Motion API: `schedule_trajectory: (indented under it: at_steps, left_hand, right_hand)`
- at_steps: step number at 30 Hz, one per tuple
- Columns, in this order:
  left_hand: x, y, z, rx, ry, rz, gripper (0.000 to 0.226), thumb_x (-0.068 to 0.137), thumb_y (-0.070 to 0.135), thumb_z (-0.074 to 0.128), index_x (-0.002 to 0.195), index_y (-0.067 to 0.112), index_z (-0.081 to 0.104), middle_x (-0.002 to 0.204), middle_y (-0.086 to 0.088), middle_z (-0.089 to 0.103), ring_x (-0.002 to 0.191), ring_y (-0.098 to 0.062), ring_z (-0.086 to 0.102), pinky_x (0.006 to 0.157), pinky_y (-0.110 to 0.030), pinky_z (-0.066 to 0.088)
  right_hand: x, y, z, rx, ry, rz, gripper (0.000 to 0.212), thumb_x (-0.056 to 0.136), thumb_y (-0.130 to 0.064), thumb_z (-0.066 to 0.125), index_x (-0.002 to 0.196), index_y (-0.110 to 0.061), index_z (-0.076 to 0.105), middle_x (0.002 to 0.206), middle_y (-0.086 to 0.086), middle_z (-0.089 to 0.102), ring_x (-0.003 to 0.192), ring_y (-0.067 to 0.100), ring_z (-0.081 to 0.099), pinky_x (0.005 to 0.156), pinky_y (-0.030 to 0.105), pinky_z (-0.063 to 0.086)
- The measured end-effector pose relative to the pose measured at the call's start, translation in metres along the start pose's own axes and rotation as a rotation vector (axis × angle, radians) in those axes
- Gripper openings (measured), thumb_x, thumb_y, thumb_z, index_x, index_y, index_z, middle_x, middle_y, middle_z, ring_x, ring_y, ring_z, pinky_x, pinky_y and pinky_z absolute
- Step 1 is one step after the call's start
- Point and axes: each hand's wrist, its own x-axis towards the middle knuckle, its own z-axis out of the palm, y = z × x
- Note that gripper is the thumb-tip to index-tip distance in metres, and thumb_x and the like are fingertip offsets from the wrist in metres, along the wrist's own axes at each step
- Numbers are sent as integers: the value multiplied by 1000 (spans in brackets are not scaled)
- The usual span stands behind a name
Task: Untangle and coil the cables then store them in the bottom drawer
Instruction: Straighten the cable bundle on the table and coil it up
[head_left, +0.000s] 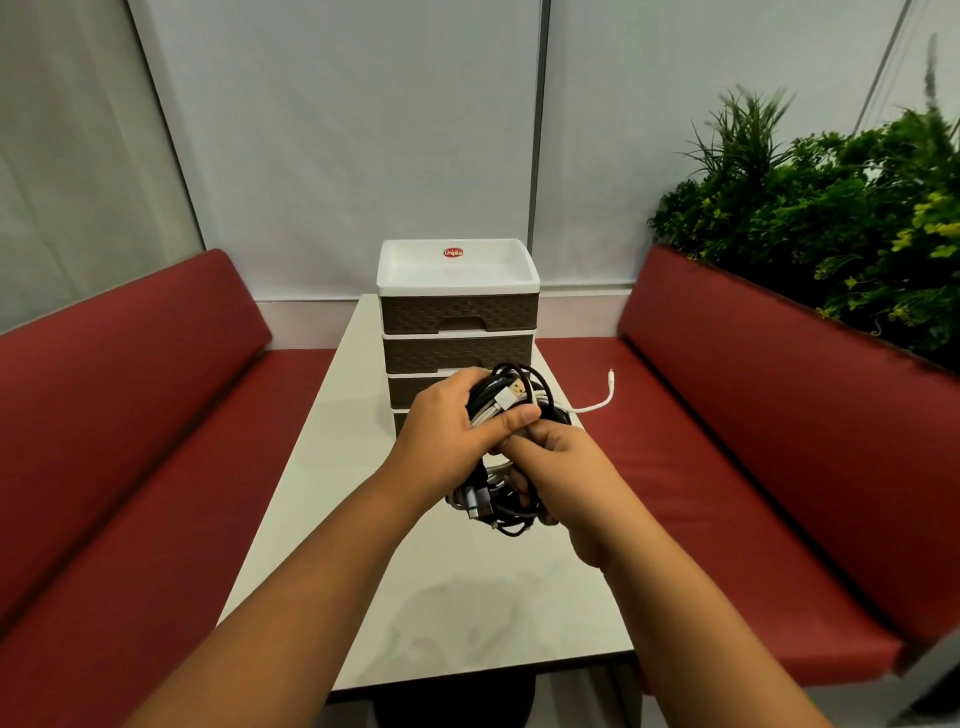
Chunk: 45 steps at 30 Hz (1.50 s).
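A bundle of black and white cables (506, 400) is held above the table, in front of the drawer unit. My left hand (457, 426) grips the upper part of the bundle, thumb across it. My right hand (561, 467) grips the lower part, where a grey plug and black loops (491, 512) hang out. One white cable end (602, 397) sticks out to the right. The brown and white drawer unit (460, 312) stands at the table's far end with its drawers closed; my hands and the bundle hide the bottom drawer.
A narrow white table (467, 613) runs between two red padded benches (130, 467) (727, 467). A green plant (831, 218) rises behind the right bench. White wall panels stand behind the drawer unit, whose top is a white tray (457, 270).
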Motion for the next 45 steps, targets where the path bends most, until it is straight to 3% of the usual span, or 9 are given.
schedule_trajectory:
  at_steps: [8, 14, 18, 24, 27, 30, 32, 38, 45]
  left_hand:
    - [-7, 0, 4, 71, -35, 134, 35, 77, 53, 74, 103, 32, 61, 90, 19, 65, 90, 3, 60, 77, -16, 47]
    - [-7, 10, 0, -81, 73, 51, 24, 78, 42, 77, 94, 42, 58, 82, 20, 66, 83, 8, 62, 72, -8, 45]
    - [-4, 14, -5, -442, 177, -190, 30, 79, 47, 71, 94, 21, 65, 61, 10, 63, 58, -6, 61, 57, -25, 51]
    - [-7, 14, -14, -587, 53, -246, 35, 84, 36, 67, 110, 13, 65, 97, -2, 75, 92, -19, 73, 70, -41, 60]
    - [-11, 10, -16, -597, 11, -264, 32, 85, 31, 68, 111, 12, 64, 102, -4, 75, 91, -26, 73, 75, -42, 60]
    - [-11, 5, -20, -612, 12, -277, 34, 83, 31, 69, 110, 11, 65, 102, -7, 75, 90, -30, 73, 76, -45, 59]
    - [-10, 3, -23, -619, 0, -282, 41, 81, 35, 70, 113, 11, 65, 105, -9, 74, 92, -33, 73, 77, -51, 58]
    - [-12, 10, -25, -667, -28, -288, 52, 78, 41, 70, 118, 10, 63, 112, -13, 71, 94, -36, 72, 70, -61, 56]
    - [-12, 9, -30, -801, -59, -283, 61, 80, 46, 73, 123, 5, 60, 120, -19, 67, 105, -44, 66, 74, -74, 48]
  right_hand:
    - [-5, 2, -10, -382, 26, -18, 27, 93, -27, 46, 77, -13, 62, 49, 4, 53, 45, 19, 50, 48, 28, 37]
    - [-13, 1, -9, -210, -20, -77, 23, 100, -29, 48, 90, -12, 60, 55, 1, 54, 42, 10, 46, 49, 30, 38]
    - [-29, 16, 0, -322, 136, -239, 27, 99, -32, 50, 77, -17, 55, 64, 0, 62, 51, 11, 50, 53, 30, 40]
    - [-49, 42, 11, -644, 267, -392, 26, 98, -46, 42, 80, -29, 51, 72, -11, 52, 72, 10, 51, 57, 24, 36]
    - [-57, 34, -10, -935, 311, -328, 59, 93, -67, 26, 83, -25, 67, 82, -8, 57, 81, 14, 55, 68, 30, 42]
    - [-65, -1, -41, -880, 449, -537, 47, 97, -52, 39, 73, -20, 64, 72, -7, 57, 68, 13, 53, 62, 31, 42]
    - [-60, -21, -63, -780, 482, -743, 16, 95, -27, 55, 96, -20, 69, 92, -6, 63, 79, 8, 54, 70, 22, 42]
    - [-6, -8, -82, -976, 193, -572, 67, 87, -28, 69, 146, -31, 37, 145, -7, 40, 130, 20, 42, 108, 36, 39]
    - [-5, 5, -76, -830, 140, -613, 3, 90, -33, 66, 91, -33, 63, 78, -23, 54, 86, 1, 45, 70, 15, 32]
